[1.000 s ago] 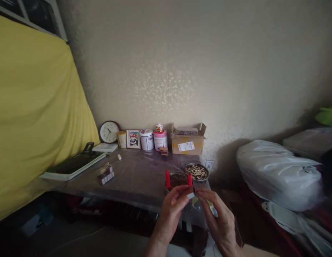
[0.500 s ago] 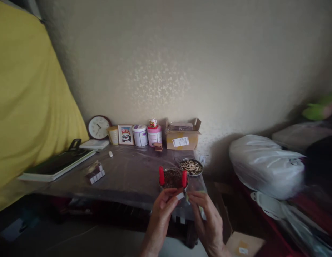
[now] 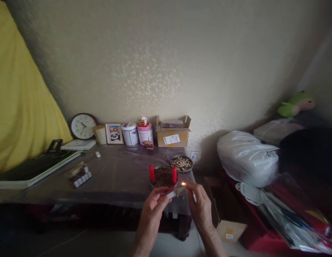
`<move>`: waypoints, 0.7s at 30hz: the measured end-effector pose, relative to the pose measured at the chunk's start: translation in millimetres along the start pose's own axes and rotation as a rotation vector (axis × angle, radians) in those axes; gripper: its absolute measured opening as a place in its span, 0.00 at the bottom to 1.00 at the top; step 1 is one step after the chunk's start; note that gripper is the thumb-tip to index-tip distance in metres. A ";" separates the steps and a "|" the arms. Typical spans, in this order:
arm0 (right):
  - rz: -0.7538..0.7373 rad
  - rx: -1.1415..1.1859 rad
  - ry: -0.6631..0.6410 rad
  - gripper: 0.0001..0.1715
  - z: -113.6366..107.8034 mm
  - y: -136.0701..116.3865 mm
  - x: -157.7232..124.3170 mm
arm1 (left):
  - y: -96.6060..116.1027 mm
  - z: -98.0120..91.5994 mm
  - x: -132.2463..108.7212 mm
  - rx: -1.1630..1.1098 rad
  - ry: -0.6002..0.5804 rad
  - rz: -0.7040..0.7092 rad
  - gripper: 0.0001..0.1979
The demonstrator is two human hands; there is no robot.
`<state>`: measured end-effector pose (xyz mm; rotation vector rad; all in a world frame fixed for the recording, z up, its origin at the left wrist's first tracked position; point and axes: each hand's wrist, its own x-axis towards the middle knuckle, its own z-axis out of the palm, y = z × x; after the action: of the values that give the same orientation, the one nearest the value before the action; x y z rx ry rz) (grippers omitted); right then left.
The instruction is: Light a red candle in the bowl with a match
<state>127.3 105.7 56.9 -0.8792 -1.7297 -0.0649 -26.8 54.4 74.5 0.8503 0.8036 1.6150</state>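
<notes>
My left hand is closed around a small matchbox, its pale end facing me. Between the fingertips of my right hand is a match, mostly hidden, with a small flame at its tip. Just beyond my hands stands a round bowl of dark brown grains. Two red candles, one on the left and one on the right, are upright in it; neither shows a flame. Behind it to the right, a round tin holds many matchsticks.
A stack of matchboxes lies on the covered table. Along the wall are a clock, a framed panda picture, two canisters and a cardboard box. White bags are piled at the right, beside an open carton on the floor.
A flame now burns at the match in my right hand. My hands have moved apart, the right one away from the matchbox. The view has turned slightly right.
</notes>
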 end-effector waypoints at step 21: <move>0.548 0.378 0.225 0.08 0.9 8.7 6.0 | 16.3 -36.3 5.6 0.048 0.052 0.019 0.10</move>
<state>131.2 115.5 58.4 -0.9867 -1.1924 0.4936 -66.7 54.3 70.4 0.8549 0.8764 1.6455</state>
